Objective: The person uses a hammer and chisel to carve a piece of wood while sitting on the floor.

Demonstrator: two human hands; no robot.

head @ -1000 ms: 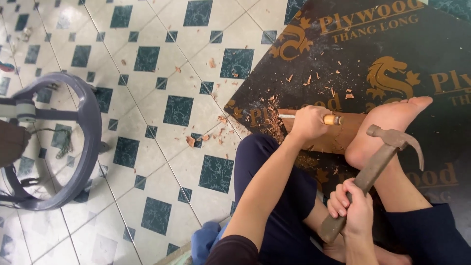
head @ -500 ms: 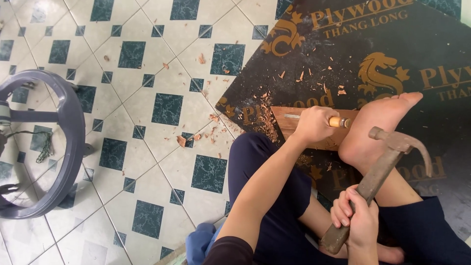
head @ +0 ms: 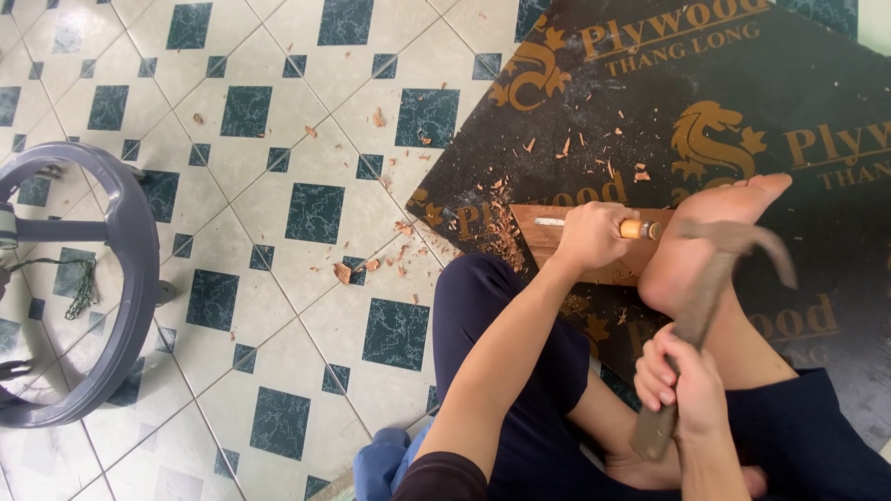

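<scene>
I sit on the floor. My left hand (head: 592, 234) grips a chisel (head: 640, 228) with a wooden handle, its steel blade lying flat on a brown wooden board (head: 538, 232). My right hand (head: 679, 385) holds a claw hammer (head: 710, 278) by its handle; the blurred hammer head is just right of the chisel's butt end. My bare foot (head: 705, 232) rests on the board and pins it to the black plywood sheet (head: 640, 102).
Wood chips (head: 501, 218) lie scattered over the sheet and the green-and-cream tiled floor (head: 278, 213). A grey plastic ring-shaped frame (head: 130, 278) stands at the left. A blue object (head: 380, 464) lies by my knee.
The hammer head has swung toward the chisel's end and is now blurred. The view has shifted slightly; my left hand stays on the chisel.
</scene>
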